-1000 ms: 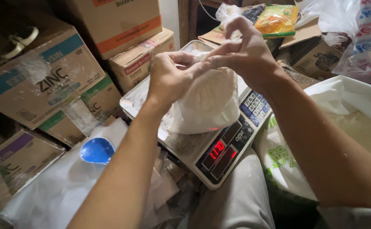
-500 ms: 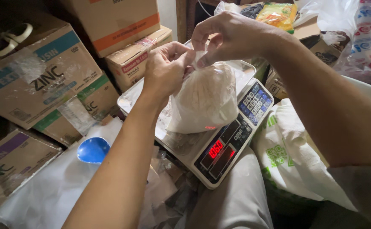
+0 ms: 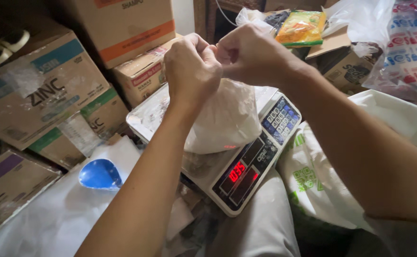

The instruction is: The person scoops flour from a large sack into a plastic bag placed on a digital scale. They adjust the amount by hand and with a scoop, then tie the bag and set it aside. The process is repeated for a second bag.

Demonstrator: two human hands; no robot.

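Counting what's in view: 2 hands, 1 clear plastic bag (image 3: 227, 119) of white powder, 1 digital scale (image 3: 246, 166) w/ red readout, 1 blue scoop (image 3: 99, 173), approx. 6 cardboard boxes (image 3: 42, 95) stacked on the left, 1 yellow snack packet (image 3: 301, 28) up top, 1 big white sack (image 3: 322, 181) w/ green print at right.

The bag is sitting on the scale's pan, centre of the view, its neck being pulled upward. Left hand (image 3: 192, 71) is curling into a fist w/ fingers pinching tight on the bag's neck. Right hand (image 3: 253, 52) is meeting it knuckle to knuckle, fingers also closing narrow on the same gathered plastic; the exact fingertip grip is hidden behind the knuckles. Both forearms are crossing over the scale's front edge.

The scoop is lying on a white sheet (image 3: 51, 214) well left of the scale, apart from both hands.

Vs. half a sec ago: the hands are now sitting closer together and more bunched, the right one having dropped from its higher, looser pose; the bag's top is looking more gathered. Bag is staying on the pan, scoop isn't moving.
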